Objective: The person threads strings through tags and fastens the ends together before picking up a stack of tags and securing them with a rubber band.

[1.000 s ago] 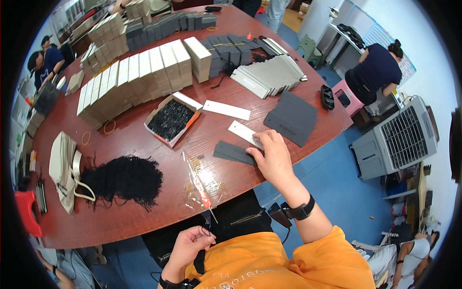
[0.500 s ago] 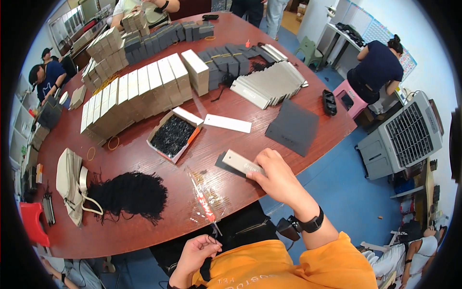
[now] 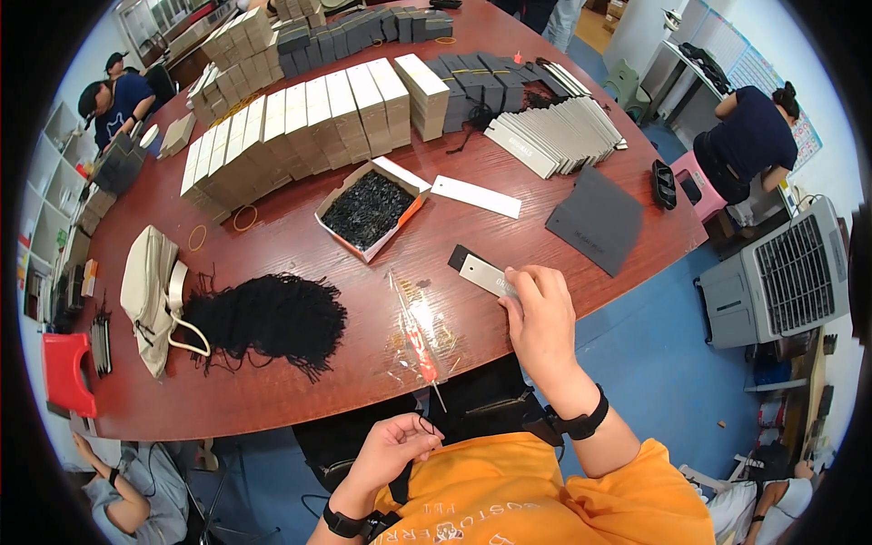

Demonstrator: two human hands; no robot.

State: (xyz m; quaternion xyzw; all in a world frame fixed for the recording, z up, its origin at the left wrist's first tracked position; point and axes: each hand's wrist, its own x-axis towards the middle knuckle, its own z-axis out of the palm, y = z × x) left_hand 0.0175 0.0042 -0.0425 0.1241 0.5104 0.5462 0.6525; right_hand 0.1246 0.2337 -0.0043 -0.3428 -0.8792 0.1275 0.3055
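My right hand (image 3: 543,318) rests at the table's front edge, its thumb and fingers closed on the near end of a pale tag strip (image 3: 483,274). The strip has a hole at its far end and printing on its face. Under it lies a dark grey card (image 3: 461,254), whose far end sticks out. My left hand (image 3: 400,445) is low in front of my body, pinching a thin black cord (image 3: 425,423). Just above it, an awl (image 3: 421,350) with a red and white handle lies under clear tape at the edge, its metal shaft pointing toward me.
Beyond are an open box of small black pieces (image 3: 368,211), a white strip (image 3: 477,196) and a dark grey sheet (image 3: 595,221). To the left lie black cords (image 3: 272,318) and a beige pouch (image 3: 150,295). Stacked pale strips (image 3: 300,118) and fanned strips (image 3: 554,136) stand farther back.
The dark card now lies more in line under the pale strip, showing mainly past its far end. My left hand keeps its pinch. The whole view has shifted.
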